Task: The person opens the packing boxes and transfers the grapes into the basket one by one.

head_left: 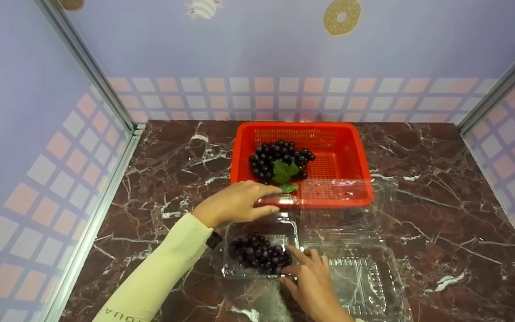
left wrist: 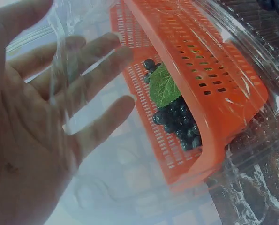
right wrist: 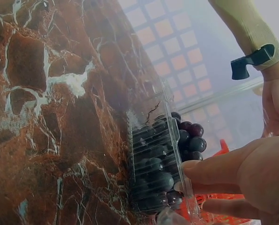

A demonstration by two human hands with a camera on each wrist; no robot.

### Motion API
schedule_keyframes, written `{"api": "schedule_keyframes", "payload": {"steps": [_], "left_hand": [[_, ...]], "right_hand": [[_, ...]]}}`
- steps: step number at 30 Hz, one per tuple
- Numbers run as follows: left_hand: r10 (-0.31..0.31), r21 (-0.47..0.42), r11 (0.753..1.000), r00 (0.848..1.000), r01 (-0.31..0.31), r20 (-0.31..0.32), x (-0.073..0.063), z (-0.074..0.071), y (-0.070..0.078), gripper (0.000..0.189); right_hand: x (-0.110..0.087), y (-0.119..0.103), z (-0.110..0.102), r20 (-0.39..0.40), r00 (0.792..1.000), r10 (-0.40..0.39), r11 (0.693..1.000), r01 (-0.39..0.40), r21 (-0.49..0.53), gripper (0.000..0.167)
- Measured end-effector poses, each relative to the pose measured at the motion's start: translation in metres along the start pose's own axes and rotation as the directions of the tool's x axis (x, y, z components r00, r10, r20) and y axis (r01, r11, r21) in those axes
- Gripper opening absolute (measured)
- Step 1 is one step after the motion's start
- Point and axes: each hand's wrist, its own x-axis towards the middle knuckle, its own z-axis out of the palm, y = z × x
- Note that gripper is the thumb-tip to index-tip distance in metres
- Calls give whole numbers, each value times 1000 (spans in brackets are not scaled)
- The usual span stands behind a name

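Note:
A clear plastic clamshell box [head_left: 229,273] with a bunch of dark grapes [head_left: 259,255] in its base lies on the marbled table. Its transparent lid [head_left: 286,210] stands raised at the far side. My left hand [head_left: 242,201] is at this lid, with fingers extended and spread; the left wrist view shows the hand [left wrist: 50,108] through clear plastic. At the box's near right corner, my right hand [head_left: 309,279] holds the rim between thumb and fingers. From the right wrist view, a fingertip [right wrist: 191,165] meets the rim beside the grapes [right wrist: 153,173].
Behind the box stands a red basket [head_left: 362,170] holding more dark grapes [head_left: 280,156] with green leaves [head_left: 284,171]. Another clear clamshell box [head_left: 373,286] lies open on the right, its lid overlapping the basket in the head view. Patterned panels [head_left: 284,53] border the table [head_left: 441,223].

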Motion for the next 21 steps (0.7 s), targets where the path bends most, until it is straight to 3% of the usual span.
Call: {"api": "schedule_keyframes", "payload": {"steps": [9, 15, 21], "left_hand": [[5, 44, 999, 998, -2, -69, 1, 2, 0, 47], [37, 85, 996, 992, -27, -119, 1, 5, -2, 39], [54, 127, 991, 986, -34, -157, 2, 5, -4, 40]], "right_hand": [[-3, 2, 0, 37, 999, -33, 999, 31, 33, 12], [-2, 4, -3, 92, 993, -69, 995, 62, 78, 10], [-2, 4, -5, 168, 984, -66, 988, 41, 149, 11]]}}
